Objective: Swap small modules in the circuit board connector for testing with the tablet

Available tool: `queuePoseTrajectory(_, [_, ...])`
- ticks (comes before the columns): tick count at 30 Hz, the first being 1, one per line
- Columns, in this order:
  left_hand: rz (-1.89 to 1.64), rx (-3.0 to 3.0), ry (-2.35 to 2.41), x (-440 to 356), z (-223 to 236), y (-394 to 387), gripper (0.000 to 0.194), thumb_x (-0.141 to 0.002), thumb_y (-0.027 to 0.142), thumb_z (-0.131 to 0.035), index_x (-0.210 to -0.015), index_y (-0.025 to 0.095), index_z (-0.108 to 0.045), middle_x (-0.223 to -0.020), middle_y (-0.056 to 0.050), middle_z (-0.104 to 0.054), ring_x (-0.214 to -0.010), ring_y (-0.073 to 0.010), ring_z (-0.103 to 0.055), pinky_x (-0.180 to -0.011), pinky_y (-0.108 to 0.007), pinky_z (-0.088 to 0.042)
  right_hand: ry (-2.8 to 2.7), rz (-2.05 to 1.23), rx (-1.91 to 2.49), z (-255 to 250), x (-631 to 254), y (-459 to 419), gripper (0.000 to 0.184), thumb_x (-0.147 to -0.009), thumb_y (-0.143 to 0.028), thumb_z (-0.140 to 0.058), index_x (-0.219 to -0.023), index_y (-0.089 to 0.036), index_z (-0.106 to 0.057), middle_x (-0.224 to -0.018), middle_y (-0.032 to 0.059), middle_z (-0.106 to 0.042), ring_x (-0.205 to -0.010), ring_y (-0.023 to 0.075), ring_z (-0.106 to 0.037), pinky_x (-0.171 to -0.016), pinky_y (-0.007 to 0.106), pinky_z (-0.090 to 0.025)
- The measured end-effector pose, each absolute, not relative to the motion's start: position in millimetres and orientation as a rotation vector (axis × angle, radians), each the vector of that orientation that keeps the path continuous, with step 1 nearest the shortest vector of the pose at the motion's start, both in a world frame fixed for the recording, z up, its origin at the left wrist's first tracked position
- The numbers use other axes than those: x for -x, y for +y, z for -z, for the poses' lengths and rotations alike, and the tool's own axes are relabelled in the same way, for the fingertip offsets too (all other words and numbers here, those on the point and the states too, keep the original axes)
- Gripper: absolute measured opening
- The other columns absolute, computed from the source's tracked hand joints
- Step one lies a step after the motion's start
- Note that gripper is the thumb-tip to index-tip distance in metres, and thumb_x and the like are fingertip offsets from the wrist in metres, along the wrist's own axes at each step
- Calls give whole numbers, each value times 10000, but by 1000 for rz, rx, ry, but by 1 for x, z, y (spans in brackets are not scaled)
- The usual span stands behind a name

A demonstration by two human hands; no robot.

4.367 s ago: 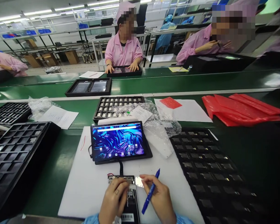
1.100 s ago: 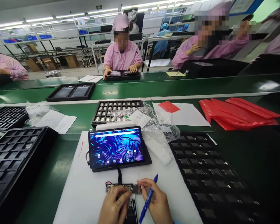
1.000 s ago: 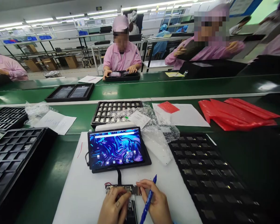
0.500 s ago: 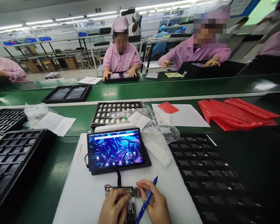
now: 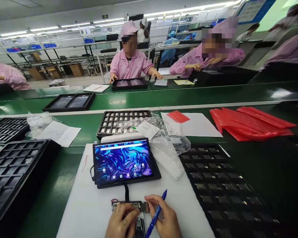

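A circuit board [image 5: 116, 206] lies on the white foam mat at the bottom centre, joined by a black ribbon cable [image 5: 126, 192] to a tablet screen [image 5: 123, 162]. The screen is lit with a blue and purple picture. My left hand [image 5: 121, 220] has its curled fingers pressed on the board, hiding much of it. A blue pen [image 5: 157, 213] is gripped in my right hand [image 5: 166, 218], slanting up to the right. That hand's thumb and forefinger are at a small flat brownish piece [image 5: 145, 207] on the board's right end; whether they pinch it is unclear.
Black compartment trays stand on the left [image 5: 17, 165] and right [image 5: 225, 185]. Behind the tablet lie a tray of small metal parts [image 5: 109, 123], bubble wrap [image 5: 169, 132] and red bags [image 5: 250, 124]. Co-workers in pink sit across the green conveyor [image 5: 129, 103].
The co-worker opposite has moved one hand from the black tray to a small flat item beside it. My hands, the pen and the board keep nearly the same places.
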State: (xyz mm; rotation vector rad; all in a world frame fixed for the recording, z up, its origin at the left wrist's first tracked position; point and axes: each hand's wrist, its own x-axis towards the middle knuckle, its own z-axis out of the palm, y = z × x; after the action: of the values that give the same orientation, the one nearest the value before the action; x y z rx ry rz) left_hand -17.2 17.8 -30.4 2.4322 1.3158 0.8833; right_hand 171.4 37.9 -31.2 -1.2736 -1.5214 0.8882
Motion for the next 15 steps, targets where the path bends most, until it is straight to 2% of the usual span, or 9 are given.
queuePoseTrajectory(6, [-962,-2447,1339,15,34,19,252,-879,73,-455,-1053,193,-591,-881,-73,-620,-728,-170,-606,-648,-278,-536,-1357,-853,1301,33,-162,36,282,-868,-478,-538,-875,-233,-679,-785,45,-721,-726,188,-706,-704,233,-580])
queuePoseTrajectory(15, [-1157,-2395,1442,6,41,19,229,-935,126,-400,-982,219,-604,-818,-47,-621,-669,-158,-581,-630,-273,-500,-1359,-819,1276,35,-161,36,291,-874,-490,-522,-851,-250,-685,-754,28,-717,-692,177,-692,-666,217,-560])
